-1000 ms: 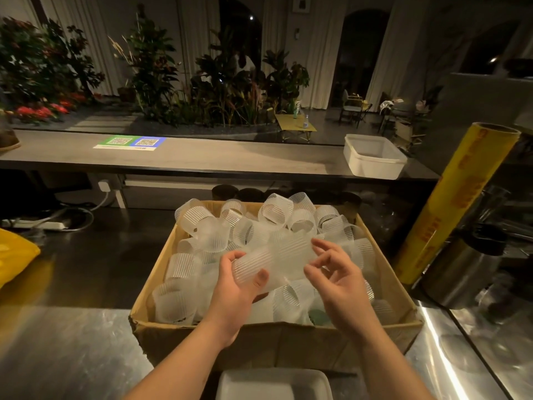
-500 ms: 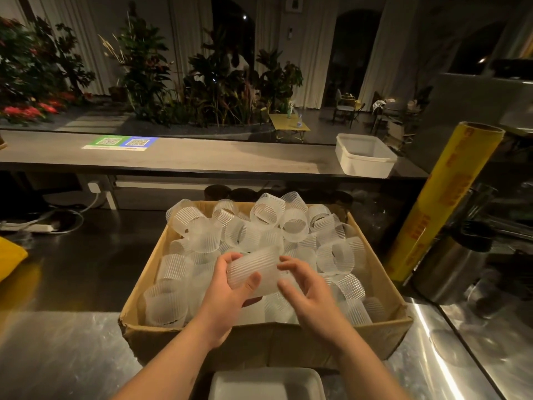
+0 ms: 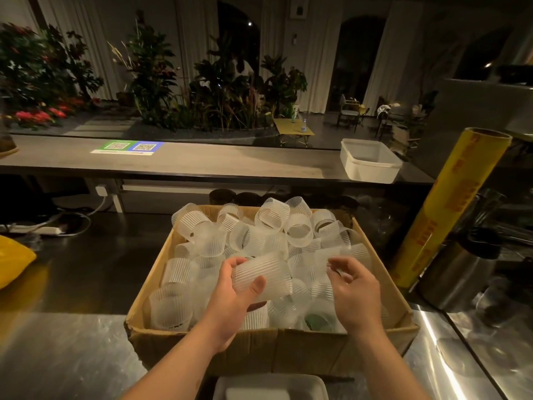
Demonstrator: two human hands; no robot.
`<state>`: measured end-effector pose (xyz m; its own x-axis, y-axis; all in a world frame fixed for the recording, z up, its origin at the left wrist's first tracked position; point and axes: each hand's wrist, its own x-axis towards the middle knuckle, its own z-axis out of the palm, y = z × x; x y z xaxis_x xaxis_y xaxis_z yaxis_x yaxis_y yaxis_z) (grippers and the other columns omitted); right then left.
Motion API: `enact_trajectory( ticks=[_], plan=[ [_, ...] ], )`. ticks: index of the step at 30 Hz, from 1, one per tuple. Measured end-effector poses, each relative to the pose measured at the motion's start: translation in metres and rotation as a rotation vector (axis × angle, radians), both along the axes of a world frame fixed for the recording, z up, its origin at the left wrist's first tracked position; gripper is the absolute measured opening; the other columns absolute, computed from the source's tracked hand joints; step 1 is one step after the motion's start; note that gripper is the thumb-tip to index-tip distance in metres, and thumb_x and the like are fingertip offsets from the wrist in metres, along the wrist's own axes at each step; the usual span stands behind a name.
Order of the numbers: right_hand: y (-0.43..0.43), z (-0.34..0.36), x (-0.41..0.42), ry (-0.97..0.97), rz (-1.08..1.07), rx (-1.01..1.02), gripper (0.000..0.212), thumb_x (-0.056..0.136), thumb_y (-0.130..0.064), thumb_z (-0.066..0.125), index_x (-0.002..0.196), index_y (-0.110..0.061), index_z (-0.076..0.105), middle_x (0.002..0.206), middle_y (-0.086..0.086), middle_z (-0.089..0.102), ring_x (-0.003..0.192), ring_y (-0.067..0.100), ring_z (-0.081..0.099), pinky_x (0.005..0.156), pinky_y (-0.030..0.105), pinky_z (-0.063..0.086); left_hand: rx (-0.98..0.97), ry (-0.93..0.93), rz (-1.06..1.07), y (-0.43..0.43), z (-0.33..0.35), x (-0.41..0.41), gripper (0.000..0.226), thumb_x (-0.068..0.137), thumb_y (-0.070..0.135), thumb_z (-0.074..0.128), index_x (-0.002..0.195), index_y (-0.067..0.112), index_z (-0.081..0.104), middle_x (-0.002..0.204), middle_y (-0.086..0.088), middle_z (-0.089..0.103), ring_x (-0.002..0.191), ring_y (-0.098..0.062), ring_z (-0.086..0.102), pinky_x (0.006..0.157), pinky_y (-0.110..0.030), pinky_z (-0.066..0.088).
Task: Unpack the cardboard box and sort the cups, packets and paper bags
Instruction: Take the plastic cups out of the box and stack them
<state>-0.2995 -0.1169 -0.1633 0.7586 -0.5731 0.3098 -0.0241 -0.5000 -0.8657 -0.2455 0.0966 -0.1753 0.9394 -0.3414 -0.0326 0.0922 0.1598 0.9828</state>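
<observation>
While holding one ribbed cup (image 3: 266, 271) in left grip (image 3: 233, 298) over full cardboard box (image 3: 202, 349) on bench (image 3: 57, 356), right grip (image 3: 354, 290) loose, empty beside it; barely started, no packets or bags seen.

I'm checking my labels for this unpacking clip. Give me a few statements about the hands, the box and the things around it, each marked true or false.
1. The left hand holds a ribbed cup over the cardboard box. True.
2. The right hand grips the same cup. False: it hovers apart from it, fingers loosely curled, holding nothing.
3. The cardboard box is almost empty. False: it is piled with ribbed cups.
4. A white tub sits on the far counter. True.
5. The yellow roll lies flat. False: it stands on end, leaning, right of the box.
</observation>
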Motion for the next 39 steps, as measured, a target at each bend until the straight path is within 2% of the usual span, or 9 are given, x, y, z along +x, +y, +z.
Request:
enact_trajectory(
  ticks=[4, 16, 18, 20, 23, 25, 28, 34, 39],
  plan=[
    [0.034, 0.016, -0.011, -0.103, 0.169, 0.173, 0.050, 0.092, -0.004, 0.071, 0.127, -0.034, 0.053, 0.098, -0.016, 0.071, 0.103, 0.001, 0.068, 0.097, 0.025, 0.052, 0.036, -0.013, 0.015, -0.001, -0.001, 0.001, 0.055, 0.079, 0.039, 0.074, 0.125, 0.034, 0.045, 0.131, -0.003, 0.051, 0.115, -0.026, 0.062, 0.082, -0.034, 0.062],
    [0.046, 0.008, -0.006, -0.102, 0.474, 0.228, 0.031, 0.100, -0.005, 0.058, 0.115, -0.029, 0.070, 0.108, -0.015, 0.071, 0.111, 0.007, 0.065, 0.099, 0.031, 0.055, 0.041, -0.026, 0.026, 0.000, -0.002, -0.001, 0.060, 0.079, 0.042, 0.072, 0.130, 0.031, 0.043, 0.131, -0.003, 0.050, 0.115, -0.026, 0.061, 0.082, -0.032, 0.062],
    [0.031, 0.012, 0.003, -0.115, 0.285, 0.108, 0.030, 0.099, -0.002, 0.057, 0.108, -0.027, 0.071, 0.106, -0.015, 0.069, 0.107, 0.006, 0.063, 0.098, 0.031, 0.054, 0.036, -0.016, 0.026, -0.001, -0.001, -0.001, 0.058, 0.081, 0.041, 0.072, 0.130, 0.032, 0.043, 0.130, -0.002, 0.050, 0.115, -0.025, 0.061, 0.081, -0.032, 0.062],
    [0.011, 0.015, 0.019, 0.071, 0.156, -0.234, 0.032, 0.100, -0.006, 0.056, 0.119, -0.028, 0.068, 0.121, -0.015, 0.062, 0.119, 0.009, 0.054, 0.107, 0.033, 0.046, 0.025, -0.006, 0.019, -0.001, -0.001, -0.001, 0.055, 0.083, 0.039, 0.071, 0.130, 0.031, 0.043, 0.131, -0.002, 0.050, 0.115, -0.026, 0.061, 0.082, -0.034, 0.062],
    [-0.007, 0.005, 0.038, 0.504, 0.239, -0.569, 0.042, 0.100, -0.023, 0.060, 0.140, -0.036, 0.056, 0.155, -0.011, 0.041, 0.146, 0.020, 0.026, 0.120, 0.043, 0.025, 0.002, 0.016, 0.020, 0.000, -0.002, 0.000, 0.053, 0.083, 0.037, 0.071, 0.128, 0.031, 0.044, 0.130, -0.003, 0.051, 0.113, -0.027, 0.062, 0.083, -0.037, 0.062],
    [-0.009, -0.006, 0.043, 0.602, 0.269, -0.593, 0.035, 0.098, -0.033, 0.065, 0.133, -0.034, 0.061, 0.159, -0.007, 0.036, 0.151, 0.022, 0.018, 0.123, 0.046, 0.020, -0.012, 0.025, 0.020, 0.000, -0.001, 0.001, 0.054, 0.082, 0.037, 0.071, 0.128, 0.030, 0.044, 0.130, -0.004, 0.052, 0.113, -0.028, 0.062, 0.083, -0.039, 0.062],
    [-0.011, -0.009, 0.039, 0.400, 0.169, -0.358, 0.007, 0.096, -0.030, 0.068, 0.101, -0.024, 0.069, 0.153, -0.004, 0.044, 0.146, 0.019, 0.033, 0.119, 0.039, 0.031, -0.017, 0.026, 0.014, 0.000, -0.001, 0.000, 0.056, 0.082, 0.037, 0.071, 0.129, 0.029, 0.044, 0.131, -0.005, 0.051, 0.114, -0.029, 0.062, 0.083, -0.038, 0.062],
    [0.009, 0.009, 0.010, -0.062, 0.186, 0.332, 0.015, 0.092, -0.011, 0.072, 0.080, -0.009, 0.063, 0.136, -0.010, 0.059, 0.129, 0.011, 0.053, 0.109, 0.043, 0.047, -0.003, 0.004, 0.035, 0.001, -0.003, 0.003, 0.058, 0.080, 0.040, 0.073, 0.129, 0.030, 0.044, 0.131, -0.004, 0.050, 0.116, -0.028, 0.061, 0.084, -0.037, 0.062],
    [0.023, 0.010, 0.000, -0.035, 0.374, 0.272, 0.022, 0.090, -0.016, 0.075, 0.073, -0.026, 0.066, 0.129, -0.021, 0.064, 0.126, -0.002, 0.056, 0.100, 0.024, 0.049, -0.014, 0.011, 0.057, -0.001, -0.004, 0.003, 0.058, 0.079, 0.042, 0.072, 0.129, 0.030, 0.043, 0.131, -0.003, 0.052, 0.115, -0.026, 0.063, 0.083, -0.036, 0.062]
  ],
)
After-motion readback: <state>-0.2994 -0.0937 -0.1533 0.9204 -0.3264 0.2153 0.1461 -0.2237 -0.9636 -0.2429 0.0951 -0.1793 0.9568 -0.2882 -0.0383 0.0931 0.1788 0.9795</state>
